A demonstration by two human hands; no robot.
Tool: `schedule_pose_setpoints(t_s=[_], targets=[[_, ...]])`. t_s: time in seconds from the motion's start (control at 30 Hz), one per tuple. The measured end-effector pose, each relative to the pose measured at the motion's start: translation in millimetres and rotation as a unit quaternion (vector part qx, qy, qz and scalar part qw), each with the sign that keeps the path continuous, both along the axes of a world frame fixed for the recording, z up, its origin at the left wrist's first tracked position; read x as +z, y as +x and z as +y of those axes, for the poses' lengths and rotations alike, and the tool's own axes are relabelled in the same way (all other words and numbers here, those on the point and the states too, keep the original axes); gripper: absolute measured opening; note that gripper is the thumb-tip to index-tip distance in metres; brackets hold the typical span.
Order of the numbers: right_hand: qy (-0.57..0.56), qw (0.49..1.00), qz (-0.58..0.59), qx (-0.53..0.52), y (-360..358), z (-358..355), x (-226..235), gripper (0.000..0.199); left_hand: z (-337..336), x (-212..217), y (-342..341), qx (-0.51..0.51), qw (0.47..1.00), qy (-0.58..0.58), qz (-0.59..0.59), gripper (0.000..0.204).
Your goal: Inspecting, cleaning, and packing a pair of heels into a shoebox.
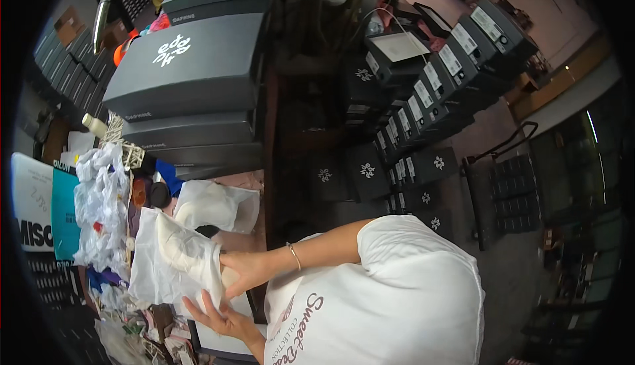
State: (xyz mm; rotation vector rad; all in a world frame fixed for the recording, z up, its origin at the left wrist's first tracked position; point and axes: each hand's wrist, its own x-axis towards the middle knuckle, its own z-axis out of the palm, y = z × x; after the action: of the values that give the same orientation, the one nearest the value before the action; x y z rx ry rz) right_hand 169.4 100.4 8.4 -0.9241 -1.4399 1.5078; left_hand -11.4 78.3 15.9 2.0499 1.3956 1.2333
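Observation:
A pale, curved thing that looks like a shoe, wrapped in thin white paper (173, 257), lies at the lower left in front of my body. My right hand (248, 270), with a bracelet on its wrist, is closed on the near end of it, where a beige part shows under the fingers. Below that, my left hand (223, 319) has its fingers spread, the tips touching the lower edge of the wrapping. A second pale bundle in white wrapping (228, 207) rests just beyond. Under my hands is part of a dark-edged box (221, 344), mostly hidden.
Dark shoeboxes (188, 67) stand stacked at the back left. Many more boxes (423, 100) are piled on the right, beside a black trolley (499, 186). Crumpled white plastic (102, 199) and a teal panel (65, 213) are at the left.

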Motion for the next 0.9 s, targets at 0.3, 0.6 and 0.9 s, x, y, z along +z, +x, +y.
schedule_pose_setpoints(t_s=[0.3, 0.6, 0.9], targets=[[-0.026, 0.973, 0.07, -0.218, -53, -17, -53, 0.049, 8, 35, 18, -0.098, 0.976, 0.163, 0.108, 0.027], [0.027, 0.962, 0.136, -0.237, -34, -18, -23, 0.027, -9, 22, 21, -0.194, 0.975, 0.109, 0.025, 0.026], [0.035, 0.999, 0.032, -0.01, -11, -1, 29, 0.019, -16, 44, -1, -0.129, 0.988, 0.053, -0.063, 0.014]])
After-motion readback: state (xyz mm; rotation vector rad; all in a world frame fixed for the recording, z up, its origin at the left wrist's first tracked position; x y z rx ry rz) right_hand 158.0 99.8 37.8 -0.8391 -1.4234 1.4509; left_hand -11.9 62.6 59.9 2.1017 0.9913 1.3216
